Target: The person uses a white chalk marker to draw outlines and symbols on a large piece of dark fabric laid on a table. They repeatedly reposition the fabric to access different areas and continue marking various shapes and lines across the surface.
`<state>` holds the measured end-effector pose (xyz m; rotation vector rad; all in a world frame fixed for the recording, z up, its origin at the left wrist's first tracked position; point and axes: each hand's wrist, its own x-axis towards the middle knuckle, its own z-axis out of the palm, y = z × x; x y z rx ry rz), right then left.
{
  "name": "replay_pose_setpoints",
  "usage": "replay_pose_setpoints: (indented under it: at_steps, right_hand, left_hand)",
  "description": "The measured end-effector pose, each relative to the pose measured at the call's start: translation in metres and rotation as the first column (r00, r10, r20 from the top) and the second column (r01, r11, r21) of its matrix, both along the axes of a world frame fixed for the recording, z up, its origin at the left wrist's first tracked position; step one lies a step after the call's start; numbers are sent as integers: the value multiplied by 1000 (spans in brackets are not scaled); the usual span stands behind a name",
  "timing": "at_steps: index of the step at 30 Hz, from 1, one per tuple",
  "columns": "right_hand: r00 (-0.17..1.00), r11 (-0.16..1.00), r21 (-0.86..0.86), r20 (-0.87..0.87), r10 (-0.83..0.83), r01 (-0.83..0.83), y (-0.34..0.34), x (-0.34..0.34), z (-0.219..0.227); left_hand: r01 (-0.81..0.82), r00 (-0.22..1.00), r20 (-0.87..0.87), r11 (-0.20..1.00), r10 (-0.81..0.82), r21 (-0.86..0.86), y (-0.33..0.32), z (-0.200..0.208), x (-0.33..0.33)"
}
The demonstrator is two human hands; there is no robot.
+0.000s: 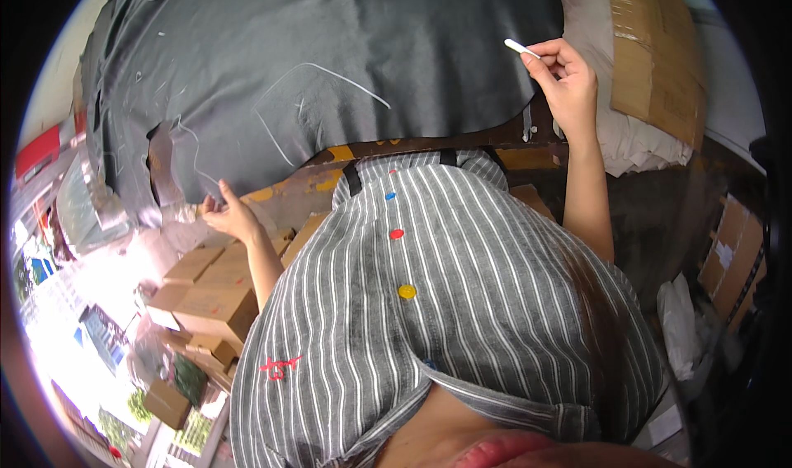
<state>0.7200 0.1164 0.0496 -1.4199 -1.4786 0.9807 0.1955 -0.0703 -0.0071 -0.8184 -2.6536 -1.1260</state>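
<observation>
A large sheet of black leather [445, 64] lies spread in front of me, with thin white drawn outlines and small marks on it. Between the thumb and fingers of my right hand [571, 80] is a slim white marking stick [520, 48]. It is raised over the sheet's right edge, and its rounded end points up and left. My left hand [233, 214] is at the sheet's lower left edge, thumb lifted apart from the loosely bent fingers. Whether those fingertips touch the leather is hard to make out. A notch or torn gap [153, 159] shows in the leather nearby.
Under the leather runs a worn brown table edge [388, 147] with yellow patches. Stacked cardboard boxes [216, 299] stand at the lower left. Flattened cardboard [656, 56] lies on pale cloth [639, 145] at the right. Another box [733, 258] leans at the far right near a white bag [678, 324].
</observation>
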Motion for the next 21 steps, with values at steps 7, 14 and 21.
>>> replay_pose_setpoints:
  at_steps: [7,14,21]
  right_hand:
    - [942,938,-87,-55,332,-335,-2,-2,10]
    - [967,974,-110,-183,178,-200,24,24,2]
    - [953,958,-2,-94,287,-288,45,-20,10]
  left_hand:
    - [-210,575,797,975,185,-75,8,16,53]
    - [-162,964,196,981,181,-110,20,-16,-13]
    - [-453,814,474,878,336,156,54,-19,33]
